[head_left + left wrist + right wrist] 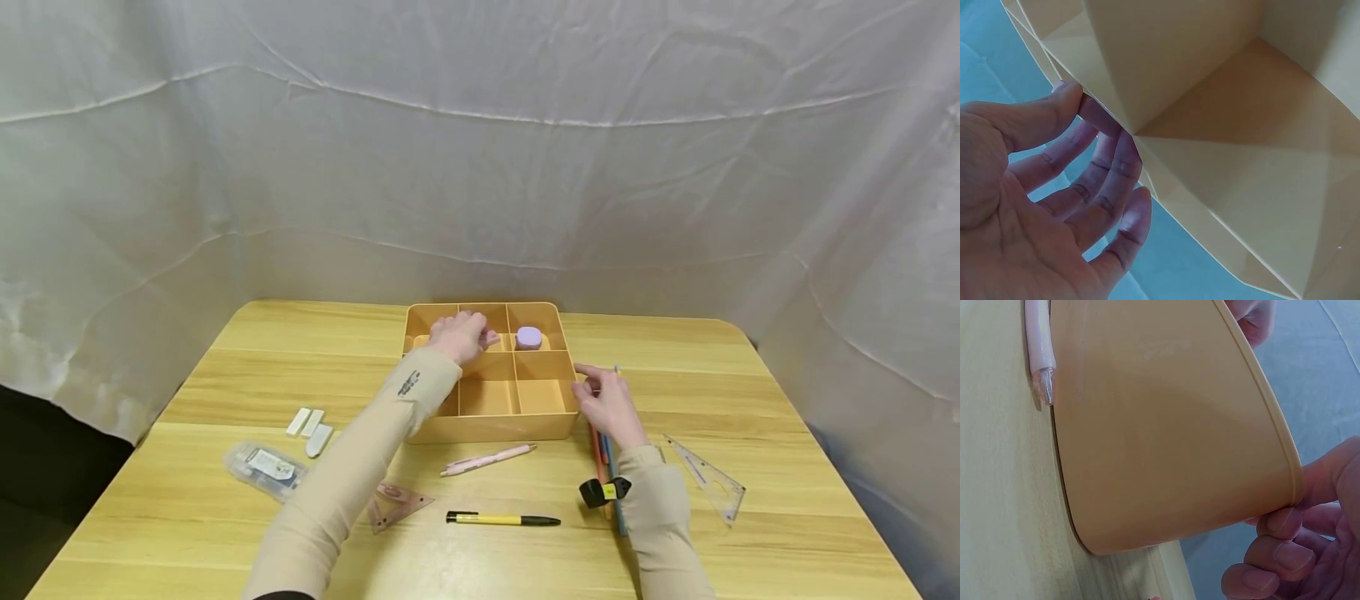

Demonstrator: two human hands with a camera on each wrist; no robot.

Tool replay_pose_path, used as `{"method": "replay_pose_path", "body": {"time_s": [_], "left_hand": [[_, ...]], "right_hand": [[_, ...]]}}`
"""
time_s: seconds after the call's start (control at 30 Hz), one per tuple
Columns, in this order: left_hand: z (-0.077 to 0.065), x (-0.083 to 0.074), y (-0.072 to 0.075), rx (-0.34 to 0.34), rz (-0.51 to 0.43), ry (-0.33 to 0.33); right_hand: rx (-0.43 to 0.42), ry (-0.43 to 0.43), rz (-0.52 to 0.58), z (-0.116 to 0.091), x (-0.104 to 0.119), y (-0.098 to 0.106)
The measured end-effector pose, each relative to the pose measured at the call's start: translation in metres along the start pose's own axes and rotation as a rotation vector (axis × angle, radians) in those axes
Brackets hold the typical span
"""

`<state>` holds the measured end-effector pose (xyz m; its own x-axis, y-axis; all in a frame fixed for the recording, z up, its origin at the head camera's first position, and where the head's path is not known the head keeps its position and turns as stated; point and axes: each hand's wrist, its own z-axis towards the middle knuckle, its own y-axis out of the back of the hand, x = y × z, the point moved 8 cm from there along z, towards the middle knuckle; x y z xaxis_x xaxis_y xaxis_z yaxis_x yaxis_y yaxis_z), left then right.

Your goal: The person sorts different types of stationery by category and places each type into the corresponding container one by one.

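Evidently no writing here is clear enough to read: the left sleeve's dark mark, the white label on the clear case (266,468) and the yellow patch on the black object (603,492) by the right cuff are all illegible.

The tan box (487,429) sits upright on the wooden table (225,367), three compartments across and two deep — nearly square to the far table edge, though which side is longer I cannot tell.

The left hand (457,336) reaches over it to the back middle compartment. Its thumb and forefinger come close together at a wall's edge, the other fingers loosely bent; whether they hold anything I cannot tell, and the bit of pink at their tips is too small to identify. A lilac item (528,337) lies in the back right compartment.

The right hand (609,408) pinches the box's right rim near the front corner — thumb over the edge, bent fingers against the outside. Coloured pencils (598,450) run front to back beneath it.

Before the box, a pink pen (489,460) slants, left end nearer; a yellow pen (502,519) lies almost left to right. Three white erasers (312,423) are well to the left.
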<state>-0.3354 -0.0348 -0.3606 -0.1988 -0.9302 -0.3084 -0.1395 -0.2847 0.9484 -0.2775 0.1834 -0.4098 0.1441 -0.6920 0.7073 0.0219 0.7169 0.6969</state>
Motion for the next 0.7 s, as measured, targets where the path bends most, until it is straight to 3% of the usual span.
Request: {"method": "replay_pose_path", "body": {"time_s": [0.43, 0.57, 0.7], "left_hand": [[0.003, 0.001, -0.002, 0.006, 0.002, 0.000], [-0.002, 0.000, 0.000, 0.024, -0.006, -0.027], [-0.009, -0.001, 0.009, 0.013, -0.079, -0.075]], "right_hand": [[0.004, -0.007, 0.005, -0.001, -0.001, 0.001], [0.006, -0.004, 0.005, -0.001, -0.001, 0.002], [0.008, -0.006, 0.007, -0.003, -0.002, 0.002]]}}
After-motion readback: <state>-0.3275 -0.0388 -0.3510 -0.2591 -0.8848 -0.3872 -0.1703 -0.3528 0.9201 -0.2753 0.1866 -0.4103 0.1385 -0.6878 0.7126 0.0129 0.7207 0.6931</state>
